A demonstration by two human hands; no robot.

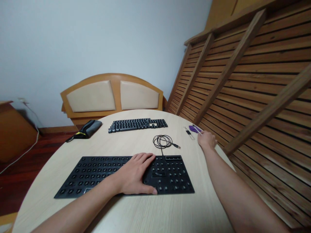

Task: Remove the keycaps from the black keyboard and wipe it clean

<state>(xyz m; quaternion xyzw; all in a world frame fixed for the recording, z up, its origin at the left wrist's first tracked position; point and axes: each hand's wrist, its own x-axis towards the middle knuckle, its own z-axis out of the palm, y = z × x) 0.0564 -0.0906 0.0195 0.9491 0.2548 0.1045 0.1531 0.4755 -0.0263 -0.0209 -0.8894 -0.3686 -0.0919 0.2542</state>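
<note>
- From the head view: lays left hand (pixel 136 174) flat across the keyboard (pixel 170 171), with fingers close together toward its far edge and thumb set wide near its near edge.
- Shows the keyboard on the near part of a round, pale table (pixel 131 142), with dark switches exposed in rows.
- Stretches right hand (pixel 207 139) to the table's right edge, over one end of a thin white stick (pixel 198 129); cannot tell whether fingers close on it, with their tips hidden.
- Finds a purple item (pixel 192 129) beside and partly under the stick, its kind too small to tell.
- Leaves a wire tool (pixel 188 132) with a black middle just left of the purple item.
- Sets black keycaps (pixel 136 124) in keyboard-like rows farther back.
- Loops a black cable (pixel 171 141) between keyboard and keycaps, ending in a plug (pixel 176 146).
- Places a black, gray and yellow pouch (pixel 87 130) at far left, near the keycaps.
- Takes in a padded headboard (pixel 118 94) behind and wooden slats (pixel 243 81) at right.
</note>
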